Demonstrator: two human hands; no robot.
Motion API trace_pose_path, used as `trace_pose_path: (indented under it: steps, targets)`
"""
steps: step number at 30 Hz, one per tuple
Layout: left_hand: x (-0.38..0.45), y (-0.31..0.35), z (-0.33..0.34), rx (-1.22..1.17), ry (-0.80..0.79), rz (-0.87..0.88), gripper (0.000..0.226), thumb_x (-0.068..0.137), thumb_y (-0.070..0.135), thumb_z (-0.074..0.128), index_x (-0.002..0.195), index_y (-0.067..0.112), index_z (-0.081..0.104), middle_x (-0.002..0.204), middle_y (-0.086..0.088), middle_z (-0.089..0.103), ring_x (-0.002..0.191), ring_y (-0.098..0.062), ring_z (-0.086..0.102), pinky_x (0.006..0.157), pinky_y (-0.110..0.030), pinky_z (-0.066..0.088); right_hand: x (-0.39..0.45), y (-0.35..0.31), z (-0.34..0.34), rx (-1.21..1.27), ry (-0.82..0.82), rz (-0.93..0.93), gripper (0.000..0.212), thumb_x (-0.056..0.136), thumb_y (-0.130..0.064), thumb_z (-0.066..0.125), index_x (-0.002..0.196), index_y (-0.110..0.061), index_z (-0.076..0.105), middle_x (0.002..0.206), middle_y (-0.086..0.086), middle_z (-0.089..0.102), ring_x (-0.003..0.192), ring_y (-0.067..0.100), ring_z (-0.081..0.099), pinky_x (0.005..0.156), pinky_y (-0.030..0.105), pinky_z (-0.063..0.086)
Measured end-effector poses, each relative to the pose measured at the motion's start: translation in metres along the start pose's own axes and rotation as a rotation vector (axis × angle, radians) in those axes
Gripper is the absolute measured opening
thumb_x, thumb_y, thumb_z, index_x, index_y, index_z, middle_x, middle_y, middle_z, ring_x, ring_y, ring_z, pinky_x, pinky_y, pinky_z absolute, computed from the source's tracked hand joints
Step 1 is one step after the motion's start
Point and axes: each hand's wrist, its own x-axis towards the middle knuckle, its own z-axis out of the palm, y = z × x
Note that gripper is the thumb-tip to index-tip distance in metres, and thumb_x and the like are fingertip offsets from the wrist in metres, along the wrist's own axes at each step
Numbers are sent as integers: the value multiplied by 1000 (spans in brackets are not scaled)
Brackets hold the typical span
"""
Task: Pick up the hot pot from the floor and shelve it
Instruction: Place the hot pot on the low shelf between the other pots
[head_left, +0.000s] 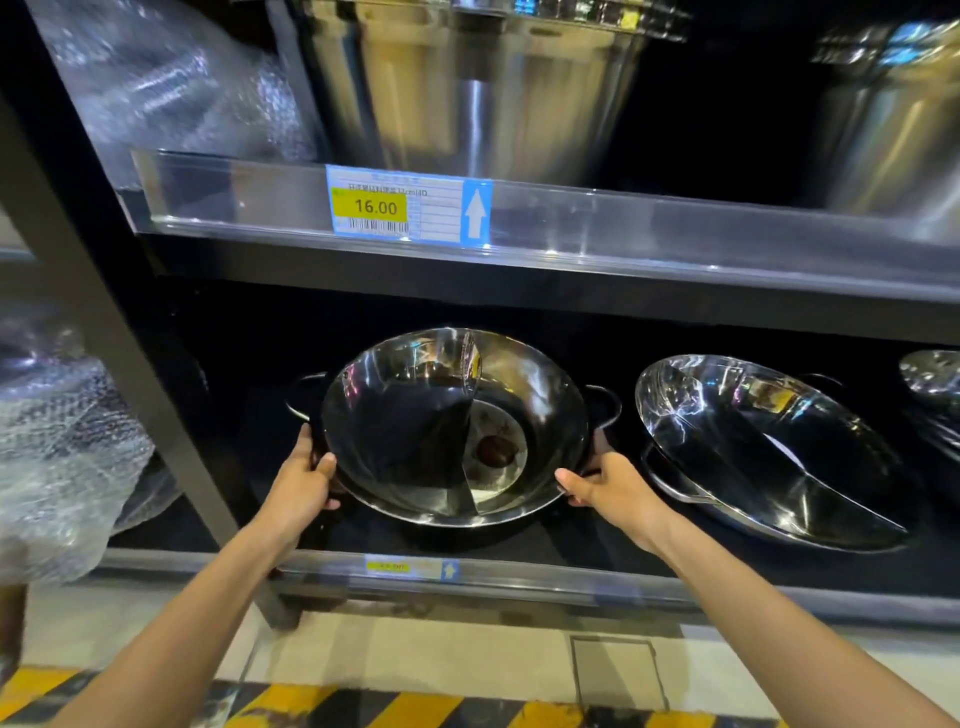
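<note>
Steel hot pot between both hands

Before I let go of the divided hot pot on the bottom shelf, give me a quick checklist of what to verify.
1. Both hands on the rim: left hand and right hand grip opposite sides of the divided hot pot. Ok.
2. Pot inside the bottom shelf, behind its front rail: ok.
3. Pot resting flat: it tilts toward the camera, near edge low. Not ok.
4. Gap to the neighbouring hot pot on the right: apart, handle close. Ok.
5. Pot base fully seated on the shelf board: hidden in shadow. Cannot tell.
</note>
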Motion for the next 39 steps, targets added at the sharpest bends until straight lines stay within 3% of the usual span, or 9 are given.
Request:
trace_pose_path:
  steps: [4,10,16,20,23,26,30,32,39]
  targets:
    - [4,0,-1,3,-13,16,59,97,13,35,145,27,3,78,-4,60,69,-16,57,62,-30,50,2,-3,-2,7,-44,-20,58,90,-8,57,140,-11,26,94,-9,64,92,12,64,80,23,55]
    - [11,-1,-4,-24,-8,11,59,97,14,37,145,29,5,83,-6,62,63,-17,55,60,-31,50,9,-12,1,9,-36,-25,56,90,-5,57,138,-13,29,121,17,57,105,24,58,78,25,54]
    - [16,-2,-1,-70,2,1,58,97,15,36,145,30,6,82,-6,62,60,-17,54,58,-33,50,14,-12,2,16,-18,-9,67,90,-5,56,144,-18,19,129,17,50,110,27,57,79,27,54]
    - [8,4,-2,-67,-11,-33,57,98,18,35,145,28,5,89,-10,62,70,-22,58,69,-40,52,12,-14,3,10,-6,18,70,92,-9,54,146,-20,12,110,11,60,90,17,59,73,25,52]
    - [-10,10,1,350,216,76,53,96,25,38,143,16,17,129,-26,43,106,-43,52,96,-54,43,0,-14,-3,-135,104,10,53,95,-17,49,142,-11,24,93,6,61,71,11,58,65,24,52]
    - [-44,31,27,534,369,418,42,93,19,43,132,8,35,123,-23,42,93,-35,55,80,-48,47,-21,-15,-38,-365,223,-81,40,95,-21,49,131,-4,43,94,12,67,59,5,58,57,17,50]
    - [-83,64,101,362,114,549,38,94,18,43,130,8,37,122,-13,42,84,-21,54,77,-32,44,-51,-4,-128,-455,416,-50,28,94,-13,50,118,2,53,84,10,66,62,16,61,52,13,49]
    - [-102,78,147,250,-3,481,43,94,19,43,134,8,34,131,-12,41,91,-20,52,85,-27,36,-63,12,-179,-581,519,23,28,94,-11,49,115,5,56,103,20,68,84,33,65,73,32,50]
    - [-160,91,288,189,-335,146,65,95,28,40,146,15,1,152,-18,21,138,-30,28,113,-41,28,-72,88,-281,-739,565,204,36,93,-4,48,124,13,45,119,38,55,117,48,44,98,46,37]
